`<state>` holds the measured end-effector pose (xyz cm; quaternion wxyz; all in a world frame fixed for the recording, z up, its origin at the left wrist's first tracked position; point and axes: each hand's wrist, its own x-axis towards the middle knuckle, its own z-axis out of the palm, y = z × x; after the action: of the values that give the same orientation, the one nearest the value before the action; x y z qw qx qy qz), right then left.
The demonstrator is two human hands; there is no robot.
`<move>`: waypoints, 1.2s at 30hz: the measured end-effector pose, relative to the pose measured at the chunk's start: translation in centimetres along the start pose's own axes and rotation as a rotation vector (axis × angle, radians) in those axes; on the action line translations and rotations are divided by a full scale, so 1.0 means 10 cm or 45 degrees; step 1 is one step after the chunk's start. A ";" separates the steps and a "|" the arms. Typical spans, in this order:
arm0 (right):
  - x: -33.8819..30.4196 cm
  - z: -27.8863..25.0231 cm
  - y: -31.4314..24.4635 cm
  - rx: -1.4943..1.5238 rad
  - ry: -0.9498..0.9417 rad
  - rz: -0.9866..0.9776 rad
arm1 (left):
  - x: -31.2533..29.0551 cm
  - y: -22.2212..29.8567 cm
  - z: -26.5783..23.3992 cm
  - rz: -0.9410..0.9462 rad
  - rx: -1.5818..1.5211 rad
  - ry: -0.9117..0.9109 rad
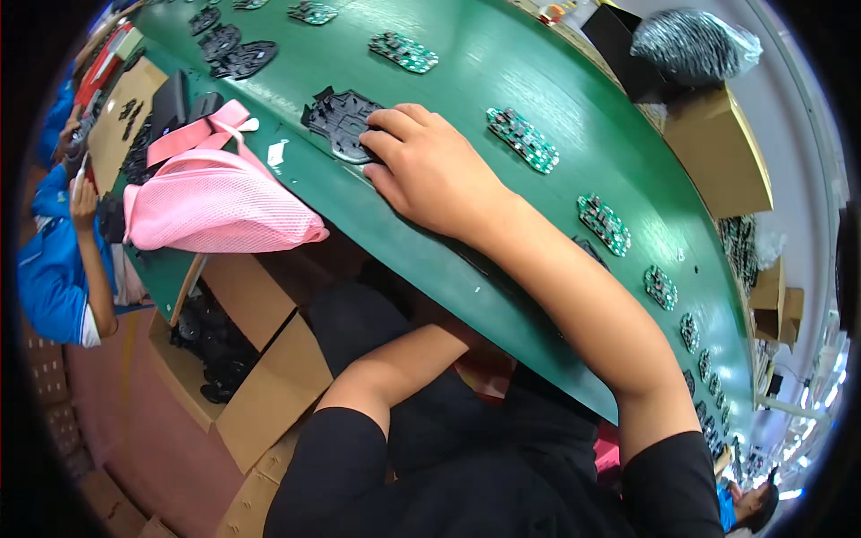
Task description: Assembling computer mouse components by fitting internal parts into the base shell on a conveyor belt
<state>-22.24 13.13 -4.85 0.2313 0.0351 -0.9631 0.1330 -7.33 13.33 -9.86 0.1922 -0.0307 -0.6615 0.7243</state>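
Near the table's front edge my right hand (430,166) has its thumb and fingers closed on the end of a black plastic shell (339,124). The shell lies on the green table (421,260), its ribbed inner side up. Fingertips cover its right end. My left forearm (404,354) runs under the table edge, so that hand is hidden. Beyond my right hand sits a green circuit board (523,140). Another circuit board (404,51) lies farther up the table. More black shells (240,56) are to the left. Part of a black piece (590,252) shows beside my right forearm.
A pink mesh bag (220,204) rests at the table's left corner. Below it stands an open carton (269,394) with black parts. Several more boards (604,224) line the table toward the right. Cardboard boxes (717,148) stand along the far side. A person in blue (63,251) works at left.
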 end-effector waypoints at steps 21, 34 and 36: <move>-3.64 -2.76 1.01 -0.696 0.107 1.404 | -0.61 2.55 0.15 -1.430 1.168 1.009; -3.46 -2.55 0.85 -0.009 0.320 1.552 | -0.32 1.81 0.49 -0.977 1.683 1.829; -3.12 -2.47 0.61 0.340 0.541 1.442 | -0.29 1.70 0.60 -0.927 1.890 1.844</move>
<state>15.55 25.89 0.64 0.3052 -0.4800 -0.7401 0.3587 -10.47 5.90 -26.20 0.7077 -0.1282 0.2389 0.6524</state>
